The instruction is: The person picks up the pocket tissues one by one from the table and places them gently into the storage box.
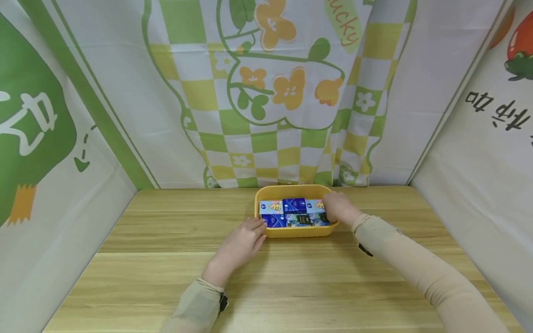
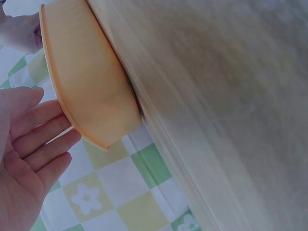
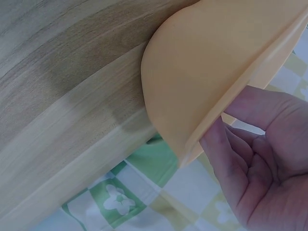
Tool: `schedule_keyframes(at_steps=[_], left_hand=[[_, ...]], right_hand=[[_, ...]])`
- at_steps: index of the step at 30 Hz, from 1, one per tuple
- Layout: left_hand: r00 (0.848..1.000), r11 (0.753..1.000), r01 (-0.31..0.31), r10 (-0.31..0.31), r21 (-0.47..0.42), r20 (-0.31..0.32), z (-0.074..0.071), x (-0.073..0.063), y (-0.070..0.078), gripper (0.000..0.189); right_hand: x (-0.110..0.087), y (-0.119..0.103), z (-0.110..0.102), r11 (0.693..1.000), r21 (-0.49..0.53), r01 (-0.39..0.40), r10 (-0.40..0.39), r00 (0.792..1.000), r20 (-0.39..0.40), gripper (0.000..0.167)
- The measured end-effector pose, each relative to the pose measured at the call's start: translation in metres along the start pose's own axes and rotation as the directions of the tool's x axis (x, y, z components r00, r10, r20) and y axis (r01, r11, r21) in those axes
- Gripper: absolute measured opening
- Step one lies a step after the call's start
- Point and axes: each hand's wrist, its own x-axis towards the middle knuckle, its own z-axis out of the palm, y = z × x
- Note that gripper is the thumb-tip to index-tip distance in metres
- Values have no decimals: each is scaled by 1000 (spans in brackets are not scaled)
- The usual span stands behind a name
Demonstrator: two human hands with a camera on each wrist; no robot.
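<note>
A yellow plastic bin (image 1: 297,232) stands on the wooden table. Inside lie several small printed packs in two rows: dark blue packs (image 1: 294,205), pale blue cartoon packs (image 1: 270,206) and dark patterned packs (image 1: 298,220). At the bin's front left corner, my left hand (image 1: 246,238) touches the rim with nearly straight fingers (image 2: 45,139). My right hand (image 1: 339,207) reaches over the right end. In the right wrist view its thumb and index finger (image 3: 219,144) dip inside the rim while the other fingers curl; the fingertips are hidden, and I cannot tell whether they pinch a pack.
The wooden table (image 1: 291,286) extends toward me and to both sides of the bin. Right behind the bin hangs a green-and-yellow checkered cloth (image 1: 264,141). Printed white fabric walls (image 1: 479,152) enclose the table left and right.
</note>
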Motion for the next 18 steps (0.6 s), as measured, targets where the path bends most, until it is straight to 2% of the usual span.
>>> schedule_keyframes(at_steps=[10,18], left_hand=[[1000,1000,7,-7,-8,2,0,0,0,34],[1000,1000,9,-9,-6,5,1,0,0,34]], right_hand=[[0,-1,4,1000,-19,6,-7,999,-43,6],[6,3,-2,1000,-3,-9,9,997,81,14]])
